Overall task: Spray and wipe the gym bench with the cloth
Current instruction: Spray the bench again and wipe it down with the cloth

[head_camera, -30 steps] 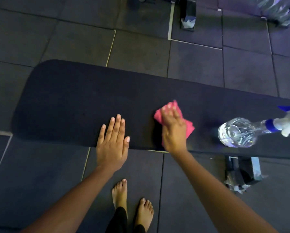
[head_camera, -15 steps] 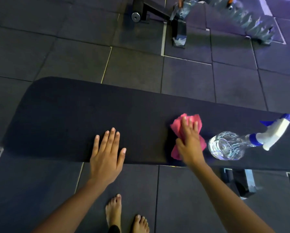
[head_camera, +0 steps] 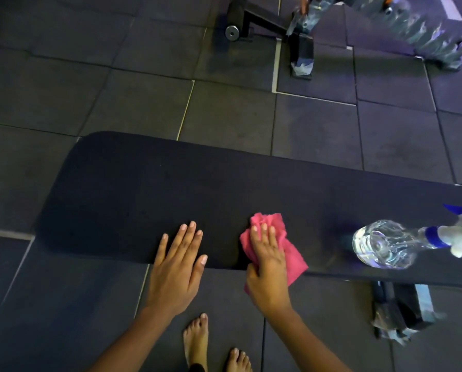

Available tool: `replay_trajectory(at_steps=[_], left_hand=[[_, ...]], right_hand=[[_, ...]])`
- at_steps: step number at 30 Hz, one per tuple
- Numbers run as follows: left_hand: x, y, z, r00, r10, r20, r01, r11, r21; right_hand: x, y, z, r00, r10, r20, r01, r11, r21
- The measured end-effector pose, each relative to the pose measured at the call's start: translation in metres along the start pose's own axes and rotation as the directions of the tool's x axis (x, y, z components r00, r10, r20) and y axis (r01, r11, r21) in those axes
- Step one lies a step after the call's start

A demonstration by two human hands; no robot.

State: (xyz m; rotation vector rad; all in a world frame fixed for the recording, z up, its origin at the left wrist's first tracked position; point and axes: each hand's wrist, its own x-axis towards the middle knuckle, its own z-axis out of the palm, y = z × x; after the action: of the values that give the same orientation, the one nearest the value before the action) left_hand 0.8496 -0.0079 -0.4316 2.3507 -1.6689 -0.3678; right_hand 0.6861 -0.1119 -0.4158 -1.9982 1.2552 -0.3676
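Observation:
The black padded gym bench (head_camera: pixel 144 189) runs across the view from left to right. A crumpled pink cloth (head_camera: pixel 295 260) lies on its near edge and hangs a little over it. My right hand (head_camera: pixel 267 267) presses flat on the cloth with straight fingers. Just left of it, my left hand (head_camera: pixel 177 267) rests flat on the bench's near edge, fingers spread. A clear spray bottle (head_camera: pixel 385 244) with a white and blue trigger head lies on its side on the bench to the right of the cloth, apart from it.
The bench's taped metal foot (head_camera: pixel 404 307) stands under its right part. My bare feet (head_camera: pixel 197 339) are on the dark rubber floor tiles close to the bench. Beyond the bench stand a black equipment frame (head_camera: pixel 264 20) and a rack of weights (head_camera: pixel 425 36).
My right hand has slid the cloth left along the bench, away from the bottle and towards my left hand. The left hand has stayed flat on the bench.

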Motion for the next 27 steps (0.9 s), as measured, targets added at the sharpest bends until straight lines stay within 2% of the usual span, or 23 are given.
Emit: replay_trajectory(at_steps=[2,3,5,7,8,10,13,19,23,25,27], left_hand=[[-0.005,-0.01,-0.004,1.0,-0.006,-0.025,0.006,1.0,-0.011],[-0.006,-0.015,-0.007,0.999,-0.022,-0.045,0.021,1.0,-0.02],[-0.007,-0.025,-0.012,0.995,-0.072,-0.073,0.07,0.997,-0.028],[-0.005,-0.036,-0.018,0.989,-0.122,-0.082,0.121,0.992,-0.021],[-0.005,-0.042,-0.02,0.987,-0.141,-0.078,0.141,0.99,-0.016],[-0.005,-0.051,-0.021,0.983,-0.171,-0.069,0.17,0.985,-0.01],[-0.008,-0.057,-0.02,0.98,-0.181,-0.078,0.178,0.983,-0.041],[-0.015,-0.075,-0.021,0.949,-0.282,-0.143,0.265,0.956,-0.13],[-0.014,-0.094,-0.031,0.929,-0.332,-0.162,0.313,0.94,-0.134],[-0.014,-0.103,-0.035,0.931,-0.325,-0.166,0.308,0.944,-0.12],[-0.014,-0.111,-0.038,0.924,-0.334,-0.186,0.314,0.941,-0.128]], right_hand=[[0.005,-0.018,0.002,0.993,-0.063,0.102,0.047,0.986,0.159],[0.011,-0.024,-0.001,0.991,-0.082,0.105,0.054,0.968,0.246],[0.029,-0.025,-0.017,0.999,-0.045,-0.019,0.049,0.949,0.31],[0.049,-0.014,-0.032,0.983,0.06,-0.171,-0.017,0.97,0.244],[0.055,-0.009,-0.037,0.973,0.115,-0.199,-0.072,0.975,0.211],[0.061,-0.006,-0.033,0.973,0.184,-0.136,-0.171,0.98,0.105],[0.052,-0.015,0.002,0.992,0.105,-0.067,-0.11,0.991,-0.082],[0.019,-0.064,0.074,0.99,-0.067,0.126,0.076,0.995,-0.068],[0.002,-0.108,0.115,0.945,-0.185,0.269,0.161,0.981,0.108],[0.009,-0.125,0.116,0.923,-0.203,0.327,0.099,0.946,0.31],[0.03,-0.13,0.105,0.937,-0.153,0.313,-0.022,0.871,0.491]])
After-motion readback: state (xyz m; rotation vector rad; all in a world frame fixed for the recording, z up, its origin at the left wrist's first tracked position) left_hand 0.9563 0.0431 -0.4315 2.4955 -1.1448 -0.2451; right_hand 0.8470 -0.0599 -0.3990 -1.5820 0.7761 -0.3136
